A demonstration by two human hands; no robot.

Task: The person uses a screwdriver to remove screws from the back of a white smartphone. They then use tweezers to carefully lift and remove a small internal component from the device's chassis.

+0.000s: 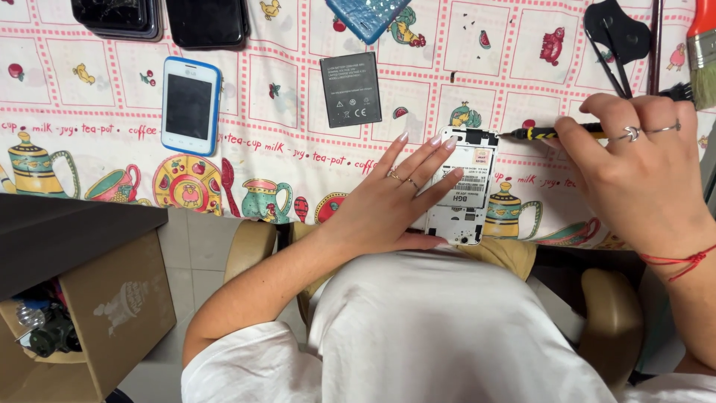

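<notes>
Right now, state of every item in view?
Left hand: flat, pressing on the opened phone.
Right hand: gripping the screwdriver.
Opened phone: back cover off, face down.
Screwdriver: tip at the phone's top corner.
Battery: out, lying loose.
Blue-edged phone: screen dark, face up.

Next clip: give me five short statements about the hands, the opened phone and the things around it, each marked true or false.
1. The left hand lies flat on the opened white phone. True.
2. The right hand holds a paintbrush. False: it holds a small screwdriver with a yellow and black grip; the paintbrush lies untouched at the table's right edge.
3. The screwdriver tip points at the phone's top right corner. True.
4. The black battery sits inside the opened phone. False: it lies apart on the tablecloth, above the left hand.
5. The white and blue phone lies screen down. False: its dark screen faces up.
</notes>
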